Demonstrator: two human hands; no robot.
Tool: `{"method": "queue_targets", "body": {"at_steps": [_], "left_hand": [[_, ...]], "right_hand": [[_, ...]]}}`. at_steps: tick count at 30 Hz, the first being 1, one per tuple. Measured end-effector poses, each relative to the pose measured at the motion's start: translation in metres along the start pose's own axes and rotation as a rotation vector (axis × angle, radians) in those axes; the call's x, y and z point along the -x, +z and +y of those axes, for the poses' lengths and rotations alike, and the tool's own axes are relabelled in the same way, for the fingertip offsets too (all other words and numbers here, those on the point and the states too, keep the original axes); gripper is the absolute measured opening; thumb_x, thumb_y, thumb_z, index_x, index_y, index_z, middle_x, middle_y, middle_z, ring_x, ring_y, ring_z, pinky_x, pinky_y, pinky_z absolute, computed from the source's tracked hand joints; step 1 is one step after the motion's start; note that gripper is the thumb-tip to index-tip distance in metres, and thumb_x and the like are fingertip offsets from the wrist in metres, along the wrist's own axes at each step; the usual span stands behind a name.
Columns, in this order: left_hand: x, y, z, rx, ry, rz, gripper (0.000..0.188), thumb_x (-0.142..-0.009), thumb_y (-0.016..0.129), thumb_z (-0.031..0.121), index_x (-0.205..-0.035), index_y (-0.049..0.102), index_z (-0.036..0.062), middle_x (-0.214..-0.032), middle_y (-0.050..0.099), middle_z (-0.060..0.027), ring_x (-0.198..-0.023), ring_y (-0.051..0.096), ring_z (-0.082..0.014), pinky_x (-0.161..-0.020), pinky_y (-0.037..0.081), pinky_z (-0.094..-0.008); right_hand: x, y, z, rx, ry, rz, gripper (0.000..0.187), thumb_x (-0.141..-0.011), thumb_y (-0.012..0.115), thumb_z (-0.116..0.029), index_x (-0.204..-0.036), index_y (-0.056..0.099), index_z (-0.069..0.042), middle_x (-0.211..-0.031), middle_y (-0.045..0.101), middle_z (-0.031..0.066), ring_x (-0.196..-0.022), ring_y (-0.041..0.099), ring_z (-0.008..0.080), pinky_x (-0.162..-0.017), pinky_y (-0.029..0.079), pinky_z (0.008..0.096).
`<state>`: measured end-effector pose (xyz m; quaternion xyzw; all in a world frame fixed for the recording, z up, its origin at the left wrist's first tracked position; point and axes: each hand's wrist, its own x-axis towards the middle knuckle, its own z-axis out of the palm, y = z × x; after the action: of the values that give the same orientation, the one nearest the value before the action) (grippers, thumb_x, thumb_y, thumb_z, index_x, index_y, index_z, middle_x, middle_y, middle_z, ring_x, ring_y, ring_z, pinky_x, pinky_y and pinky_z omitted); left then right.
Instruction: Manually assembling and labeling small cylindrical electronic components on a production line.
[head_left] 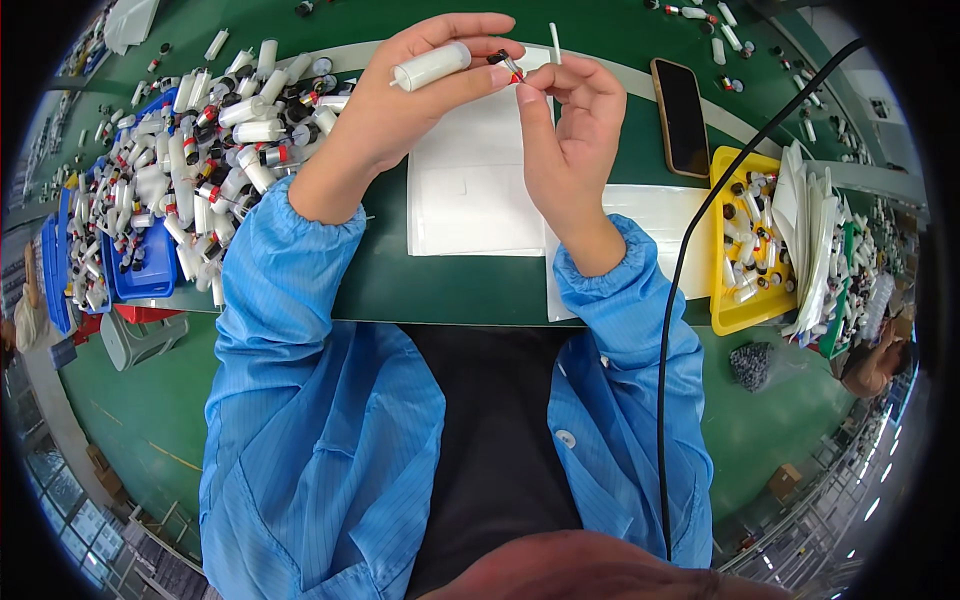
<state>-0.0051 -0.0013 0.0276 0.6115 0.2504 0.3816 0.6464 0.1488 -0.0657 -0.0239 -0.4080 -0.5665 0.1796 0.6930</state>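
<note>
Currently I watch both hands meet at the far side of the table [385, 290], above some white sheets [475, 200]. The left hand [405, 110] is holding two things: a clear white tube [432, 66] lies across its palm side, and its thumb and fingertips pinch a small part [508, 65] with a black end and a red band. The right hand [570, 140] is narrow, thumb and forefinger closed at the red end of that same part, so the part sits between the two hands. A thin white stick [555, 44] shows just beyond the right fingers; I cannot tell whether it touches them.

On the left I see a large pile [255, 132] of tubes and parts, with a blue tray [150, 268] at its near side. On the right a phone [681, 115] lies near a yellow tray [750, 316] of small pieces, and a black cable [690, 230] runs down across the right sleeve [640, 320].
</note>
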Motion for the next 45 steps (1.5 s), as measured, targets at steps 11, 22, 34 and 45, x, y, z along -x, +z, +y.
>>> {"method": "queue_targets", "body": {"at_steps": [11,22,34,45], "left_hand": [[0.001,0.001,0.011,0.072,-0.089,0.039,0.029,-0.094,0.062,0.003,-0.123,0.062,-0.0008,-0.123,0.065,-0.0164,-0.111,0.065,-0.0213,-0.098,0.054,-0.0337],[-0.002,-0.005,0.001,-0.092,-0.019,-0.084,0.031,-0.091,0.063,0.004,-0.122,0.065,-0.0004,-0.118,0.068,-0.0120,-0.107,0.065,-0.0187,-0.097,0.052,-0.0304],[0.000,0.000,0.002,-0.278,-0.017,-0.119,0.027,-0.092,0.069,0.014,-0.116,0.069,0.0021,-0.105,0.070,-0.0064,-0.098,0.065,-0.0129,-0.088,0.051,-0.0257],[-0.003,-0.002,-0.008,-0.257,0.083,-0.125,0.033,-0.095,0.067,0.015,-0.125,0.064,0.0023,-0.109,0.071,-0.0090,-0.101,0.066,-0.0151,-0.089,0.053,-0.0263]], "right_hand": [[-0.006,-0.008,-0.005,-0.031,-0.008,-0.019,0.032,-0.089,0.067,0.001,-0.116,0.049,0.001,-0.101,0.062,0.0082,-0.097,0.057,0.0142,-0.091,0.045,0.0289],[-0.029,-0.037,-0.018,-0.325,0.449,-0.198,0.010,-0.092,0.066,-0.003,-0.101,0.063,0.001,-0.086,0.066,0.0034,-0.079,0.062,0.0070,-0.071,0.049,0.0202],[-0.025,-0.029,-0.018,-0.219,0.536,-0.203,0.010,-0.091,0.068,-0.004,-0.100,0.066,0.000,-0.088,0.068,0.0034,-0.082,0.064,0.0066,-0.072,0.050,0.0180],[-0.029,-0.032,-0.013,-0.242,0.456,-0.240,0.022,-0.092,0.068,-0.007,-0.112,0.061,-0.001,-0.103,0.066,0.0063,-0.092,0.064,0.0115,-0.082,0.052,0.0231]]}}
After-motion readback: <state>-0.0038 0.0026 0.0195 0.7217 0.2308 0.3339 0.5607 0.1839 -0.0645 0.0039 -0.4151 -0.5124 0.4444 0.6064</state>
